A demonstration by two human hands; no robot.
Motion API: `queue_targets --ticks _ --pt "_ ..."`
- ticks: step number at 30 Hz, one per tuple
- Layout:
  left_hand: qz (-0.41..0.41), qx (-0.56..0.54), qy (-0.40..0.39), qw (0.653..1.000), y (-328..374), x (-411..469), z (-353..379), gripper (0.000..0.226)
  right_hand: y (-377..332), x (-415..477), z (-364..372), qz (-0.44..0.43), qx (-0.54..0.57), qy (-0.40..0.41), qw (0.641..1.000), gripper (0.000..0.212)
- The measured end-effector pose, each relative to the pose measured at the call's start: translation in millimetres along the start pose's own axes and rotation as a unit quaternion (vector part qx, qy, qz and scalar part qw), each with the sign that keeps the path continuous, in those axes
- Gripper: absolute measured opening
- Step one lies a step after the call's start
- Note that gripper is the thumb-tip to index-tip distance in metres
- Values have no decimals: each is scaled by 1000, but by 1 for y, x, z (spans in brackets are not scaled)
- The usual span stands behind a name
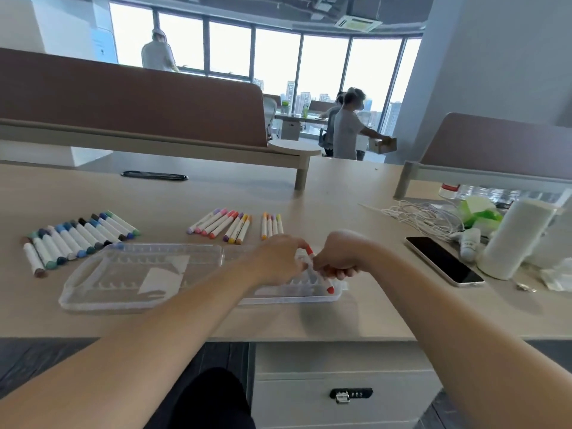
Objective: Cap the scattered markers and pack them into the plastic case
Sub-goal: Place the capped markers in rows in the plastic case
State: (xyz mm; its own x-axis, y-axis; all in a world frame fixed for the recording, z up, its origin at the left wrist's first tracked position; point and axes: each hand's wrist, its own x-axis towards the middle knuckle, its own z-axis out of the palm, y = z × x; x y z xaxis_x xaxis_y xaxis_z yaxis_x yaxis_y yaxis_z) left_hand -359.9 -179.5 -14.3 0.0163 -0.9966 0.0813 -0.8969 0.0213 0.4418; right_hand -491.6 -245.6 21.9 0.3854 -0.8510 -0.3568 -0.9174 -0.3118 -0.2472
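Two bare forearms reach in from the bottom edge across a wide, pale wooden desk [356,187]. Near its front edge a clear plastic case [123,264] lies open. Its flat lid half spreads to the left, and its tray half, moulded with rows of shallow grooves, runs to the right beneath both hands.

Well to the right stand a white paper roll [513,239] and, flat beside it, a dark smartphone [442,261].

Beyond the case lie three groups of white-barrelled markers, side by side. A long row of blue, green and brown markers [77,239] is just beside the lid's far edge. A fan of pink, purple, orange and yellow markers [223,226] lies in the middle, and four orange and yellow markers [271,226] lie just behind the left hand [278,258].

That hand and the right hand [337,258] meet over the tray's right part, nearly touching. Between them is a white-barrelled red-ended marker [309,250]. The left fingertips pinch its upper barrel just below the red top. The right fingers curl tightly round its middle. Its lower red end pokes out under the right hand at the tray's right end; whether it sits in a groove cannot be told.
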Motion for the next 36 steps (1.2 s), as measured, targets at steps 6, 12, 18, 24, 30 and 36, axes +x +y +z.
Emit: queue_targets --ticks 6,12,18,24,30,36 --pt "8 17 -55 998 3 9 7 44 3 12 3 5 -34 -10 999 42" --pt "28 42 -90 995 8 9 11 53 9 21 2 21 -39 -36 998 43" --pt "28 49 -76 996 8 13 15 58 10 28 5 3 -32 -47 998 34" --pt "33 38 -75 996 9 15 15 59 11 30 6 -10 -33 -39 999 29" --pt "43 46 -80 995 4 15 14 57 7 29 4 -31 -69 2 997 26" --pt "-7 3 -17 1000 -8 10 -5 45 -2 52 4 -33 -28 89 995 20"
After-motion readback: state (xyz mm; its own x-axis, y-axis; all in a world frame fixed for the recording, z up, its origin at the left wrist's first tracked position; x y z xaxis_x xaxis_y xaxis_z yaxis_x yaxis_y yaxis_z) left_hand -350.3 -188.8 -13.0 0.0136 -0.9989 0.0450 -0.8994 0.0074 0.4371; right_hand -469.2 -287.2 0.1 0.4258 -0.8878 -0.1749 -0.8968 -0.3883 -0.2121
